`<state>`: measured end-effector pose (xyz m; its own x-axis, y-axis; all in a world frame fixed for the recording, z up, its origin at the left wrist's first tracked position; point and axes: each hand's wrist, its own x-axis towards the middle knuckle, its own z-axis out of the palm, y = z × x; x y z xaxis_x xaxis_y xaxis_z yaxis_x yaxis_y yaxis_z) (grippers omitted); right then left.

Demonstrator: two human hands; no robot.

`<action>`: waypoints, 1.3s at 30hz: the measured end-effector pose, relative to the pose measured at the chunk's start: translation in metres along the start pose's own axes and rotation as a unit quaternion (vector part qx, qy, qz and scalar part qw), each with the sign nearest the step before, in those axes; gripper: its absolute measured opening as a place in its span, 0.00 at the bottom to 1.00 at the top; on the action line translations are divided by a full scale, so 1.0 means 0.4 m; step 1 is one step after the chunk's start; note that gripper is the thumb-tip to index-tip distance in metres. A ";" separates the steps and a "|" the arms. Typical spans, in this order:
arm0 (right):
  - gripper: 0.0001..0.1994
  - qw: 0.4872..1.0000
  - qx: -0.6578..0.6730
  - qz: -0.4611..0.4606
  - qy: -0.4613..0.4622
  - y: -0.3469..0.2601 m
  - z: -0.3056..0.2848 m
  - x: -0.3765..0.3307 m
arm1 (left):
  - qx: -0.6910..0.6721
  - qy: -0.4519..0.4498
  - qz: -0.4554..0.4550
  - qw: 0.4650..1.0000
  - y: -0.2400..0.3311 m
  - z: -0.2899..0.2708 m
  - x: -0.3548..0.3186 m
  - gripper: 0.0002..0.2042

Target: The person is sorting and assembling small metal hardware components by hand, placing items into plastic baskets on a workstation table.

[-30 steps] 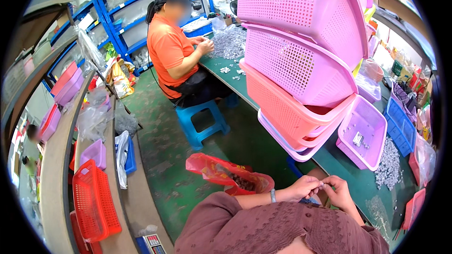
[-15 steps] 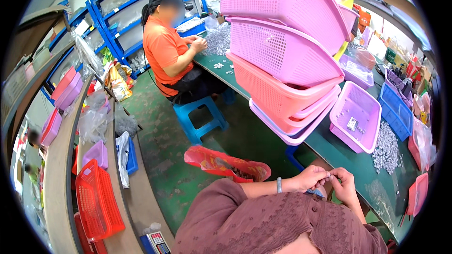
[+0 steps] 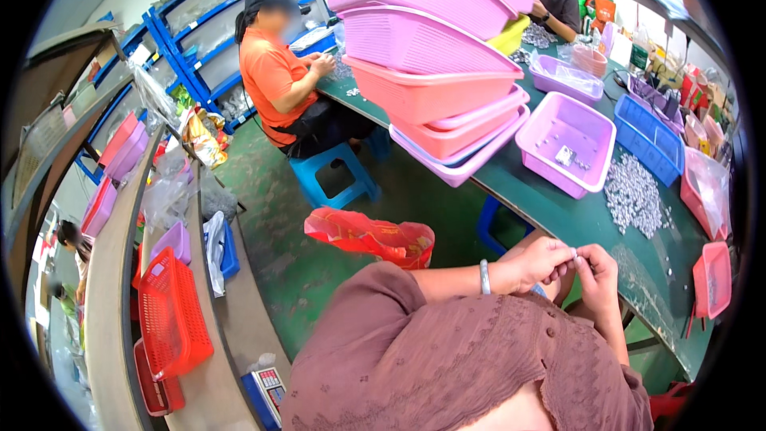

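Note:
My left hand (image 3: 528, 266), with a bangle on its wrist, and my right hand (image 3: 600, 278) meet in front of my body at the table's near edge. Fingertips of both pinch a tiny greyish piece (image 3: 574, 255), too small to make out in kind. On the green table (image 3: 586, 222) beyond them lies a heap of small silvery parts (image 3: 633, 196). Left of that heap, a purple plastic basket (image 3: 550, 178) holds a few similar parts and a small whitish item.
Tall stacked pink baskets (image 3: 435, 94) stand on the table at left. A blue basket (image 3: 650, 144) and a small red basket (image 3: 712, 278) sit to the right. A red bag (image 3: 367, 238) and blue stool (image 3: 331, 177) are on the floor. A person in orange (image 3: 275, 80) works across.
The view has shifted, so the table and baskets sit further left and higher. A second person in dark clothing shows behind the stack. Both hands remain fingertip to fingertip.

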<state>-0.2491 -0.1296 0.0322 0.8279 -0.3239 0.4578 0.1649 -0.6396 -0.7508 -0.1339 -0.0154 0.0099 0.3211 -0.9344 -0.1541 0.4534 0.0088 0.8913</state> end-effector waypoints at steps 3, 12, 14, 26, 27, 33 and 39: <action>0.03 1.000 0.001 -0.001 0.029 0.002 -0.043 -0.027 | 0.016 -0.014 -0.003 1.000 0.001 0.049 0.025 0.11; 0.06 0.997 0.042 -0.015 0.069 -0.009 -0.119 -0.050 | 0.035 -0.006 0.000 0.999 0.046 0.134 0.020 0.08; 0.06 0.991 0.113 0.034 0.069 -0.005 -0.124 -0.058 | 0.022 -0.027 -0.004 0.999 0.048 0.134 0.035 0.09; 0.09 0.972 0.210 0.088 0.057 0.089 -0.096 -0.016 | 0.017 -0.045 -0.034 0.998 0.046 0.063 0.112 0.07; 0.08 0.973 0.202 0.094 0.054 0.094 -0.099 -0.012 | 0.008 -0.048 -0.034 0.998 0.040 0.059 0.123 0.07; 0.07 0.976 0.176 0.115 0.062 0.145 -0.110 0.018 | 0.005 -0.042 -0.038 0.998 0.023 0.042 0.183 0.07; 0.07 0.979 0.143 0.124 0.077 0.196 -0.123 0.039 | -0.034 -0.020 -0.067 0.997 0.014 0.039 0.239 0.06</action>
<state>-0.2495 -0.2194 0.0040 0.7742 -0.5599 0.2951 0.1315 -0.3138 -0.9403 -0.1135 -0.1102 0.0069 0.2209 -0.9421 -0.2524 0.5457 -0.0952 0.8326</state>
